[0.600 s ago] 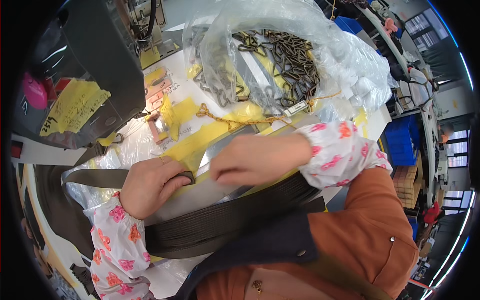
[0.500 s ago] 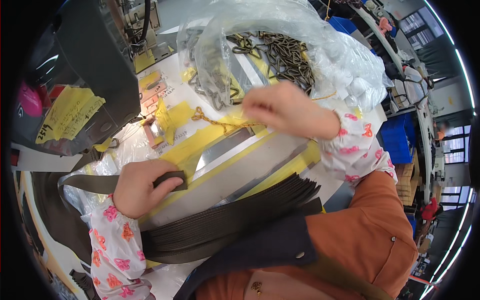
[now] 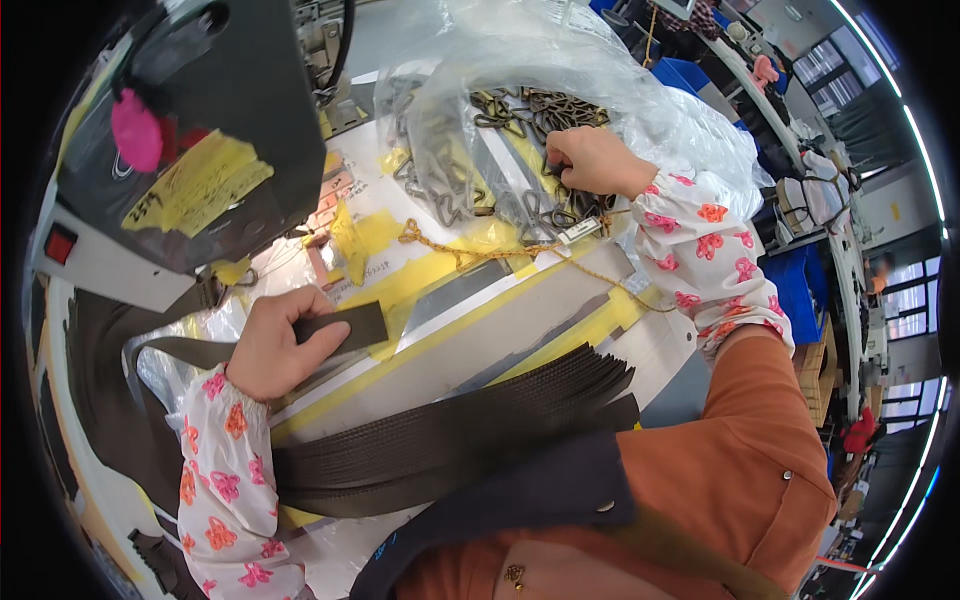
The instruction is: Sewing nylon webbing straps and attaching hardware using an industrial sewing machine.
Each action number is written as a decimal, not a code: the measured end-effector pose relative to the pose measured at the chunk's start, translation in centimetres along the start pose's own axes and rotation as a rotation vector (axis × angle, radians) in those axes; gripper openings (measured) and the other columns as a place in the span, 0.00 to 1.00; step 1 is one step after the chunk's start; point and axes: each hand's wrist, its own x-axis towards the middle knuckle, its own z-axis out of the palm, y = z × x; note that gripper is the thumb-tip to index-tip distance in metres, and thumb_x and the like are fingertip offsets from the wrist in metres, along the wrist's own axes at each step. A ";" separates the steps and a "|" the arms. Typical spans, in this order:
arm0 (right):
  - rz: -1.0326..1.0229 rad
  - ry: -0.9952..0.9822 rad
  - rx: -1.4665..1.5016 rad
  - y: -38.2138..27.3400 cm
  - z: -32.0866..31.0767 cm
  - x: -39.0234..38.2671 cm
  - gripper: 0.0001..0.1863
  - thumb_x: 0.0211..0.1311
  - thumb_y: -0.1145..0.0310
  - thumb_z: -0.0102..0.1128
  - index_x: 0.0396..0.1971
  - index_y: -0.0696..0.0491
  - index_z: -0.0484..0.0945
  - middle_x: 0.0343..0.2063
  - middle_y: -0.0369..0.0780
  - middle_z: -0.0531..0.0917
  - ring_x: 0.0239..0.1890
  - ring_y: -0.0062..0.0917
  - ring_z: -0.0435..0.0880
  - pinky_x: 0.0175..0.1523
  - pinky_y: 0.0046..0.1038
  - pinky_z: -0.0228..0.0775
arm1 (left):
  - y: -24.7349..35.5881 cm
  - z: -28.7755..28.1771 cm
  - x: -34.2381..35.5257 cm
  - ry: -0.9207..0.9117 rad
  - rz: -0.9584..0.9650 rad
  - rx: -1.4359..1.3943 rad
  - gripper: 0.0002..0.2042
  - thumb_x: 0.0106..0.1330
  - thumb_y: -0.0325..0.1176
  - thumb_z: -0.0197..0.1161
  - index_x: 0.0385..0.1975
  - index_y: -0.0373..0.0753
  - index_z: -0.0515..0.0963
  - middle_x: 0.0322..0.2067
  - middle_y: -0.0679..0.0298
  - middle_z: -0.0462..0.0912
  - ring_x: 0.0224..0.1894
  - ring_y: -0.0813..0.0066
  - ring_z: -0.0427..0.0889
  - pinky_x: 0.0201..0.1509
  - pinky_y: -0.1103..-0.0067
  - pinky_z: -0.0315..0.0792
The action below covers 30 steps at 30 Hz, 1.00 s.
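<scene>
My left hand [image 3: 285, 345], left of centre, grips the end of a dark olive strap [image 3: 362, 324], its thumb across the top; the rest loops off leftward. My right hand [image 3: 598, 160] is at the open clear plastic bag [image 3: 690, 140] among dark metal rings or clasps [image 3: 545, 110], fingers curled around something small and dark that I cannot make out. A knotted yellow cord [image 3: 470, 250] lies beside the bag. A bundle of dark strap pieces [image 3: 450, 430] lies in front of me, across the table, which has yellow tape and a metal strip.
A dark machine [image 3: 230, 70] with a pink item and yellow label stands at upper left, with small pink blocks [image 3: 330, 190] beside it. At right are blue bins [image 3: 785, 285], a wooden crate [image 3: 815, 375], further benches and people [image 3: 690, 20] in the background.
My right hand has moved up and away, from beside the strap into the bag of metal pieces. My left hand shifted slightly left and down, with more strap end showing.
</scene>
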 end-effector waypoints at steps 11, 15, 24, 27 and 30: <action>-0.171 0.011 1.416 -5.3 -4.9 -5.3 0.09 0.46 0.80 0.50 0.30 0.55 0.67 0.29 0.35 0.71 0.32 0.19 0.74 0.38 0.27 0.74 | -0.8 -0.1 0.0 0.056 0.003 -0.109 0.09 0.62 0.32 0.56 0.31 0.31 0.76 0.21 0.73 0.73 0.26 0.89 0.65 0.29 0.87 0.62; -0.328 -0.436 1.581 -13.3 -2.7 -4.6 0.05 0.53 0.81 0.49 0.29 0.55 0.66 0.33 0.39 0.72 0.30 0.21 0.76 0.36 0.27 0.75 | -0.8 -0.2 -0.2 0.111 0.031 -0.180 0.09 0.63 0.32 0.54 0.29 0.31 0.75 0.20 0.74 0.70 0.24 0.89 0.62 0.27 0.87 0.60; -0.416 0.019 1.068 -17.4 1.8 0.9 0.07 0.52 0.78 0.57 0.28 0.59 0.68 0.23 0.36 0.76 0.25 0.14 0.77 0.29 0.18 0.70 | -0.6 0.4 0.4 0.281 0.009 -0.214 0.11 0.61 0.34 0.55 0.29 0.30 0.75 0.18 0.68 0.72 0.22 0.86 0.64 0.26 0.84 0.62; -0.211 -0.017 1.277 -18.2 2.0 0.5 0.07 0.52 0.78 0.58 0.27 0.59 0.67 0.22 0.36 0.76 0.20 0.14 0.77 0.24 0.17 0.68 | -0.8 0.9 0.6 0.409 0.036 -0.179 0.10 0.60 0.34 0.56 0.29 0.31 0.75 0.17 0.67 0.72 0.20 0.85 0.64 0.24 0.84 0.63; -0.101 0.030 1.386 -18.3 2.2 1.1 0.09 0.53 0.80 0.58 0.28 0.58 0.66 0.25 0.37 0.75 0.18 0.15 0.75 0.23 0.15 0.68 | -0.6 1.4 0.4 0.487 0.062 -0.196 0.09 0.59 0.33 0.56 0.29 0.32 0.75 0.15 0.65 0.71 0.19 0.84 0.64 0.23 0.83 0.63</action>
